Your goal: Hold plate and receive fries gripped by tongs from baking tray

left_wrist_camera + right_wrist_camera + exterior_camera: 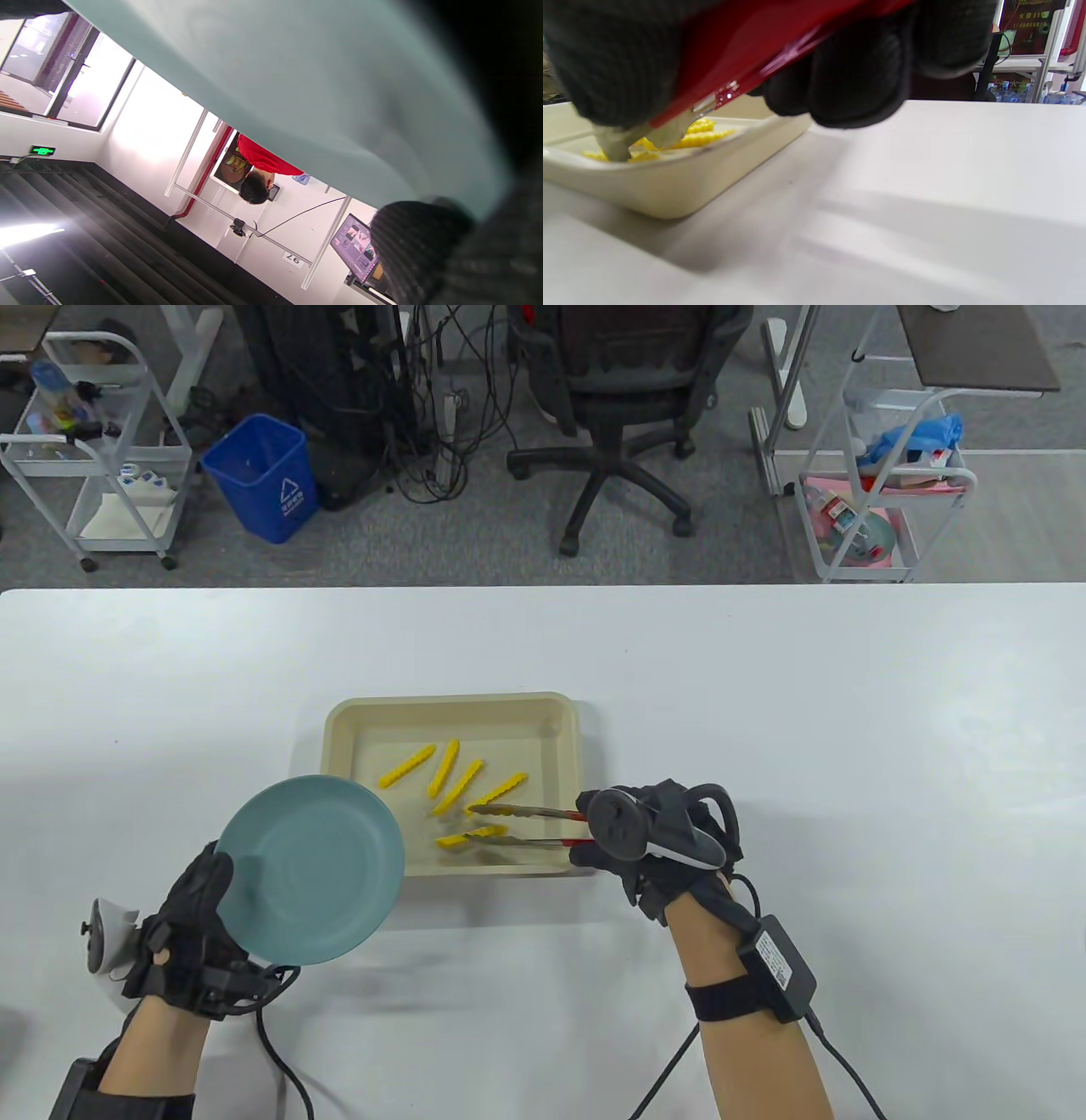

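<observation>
My left hand (191,933) grips the near rim of a teal plate (310,869) and holds it tilted above the table, beside the front left corner of a beige baking tray (450,708). The plate's underside fills the left wrist view (297,84). My right hand (653,840) grips red-handled metal tongs (526,824) that reach left into the tray. The tong tips are apart, over the two nearest fries (462,838). Several yellow crinkle fries (454,772) lie in the tray. The right wrist view shows the tongs (670,131) low among fries (700,133).
The white table (848,729) spreads around the tray. Beyond its far edge stand an office chair (632,407), a blue bin (259,479) and wire carts (882,500). Cables run from both wrists toward the near edge.
</observation>
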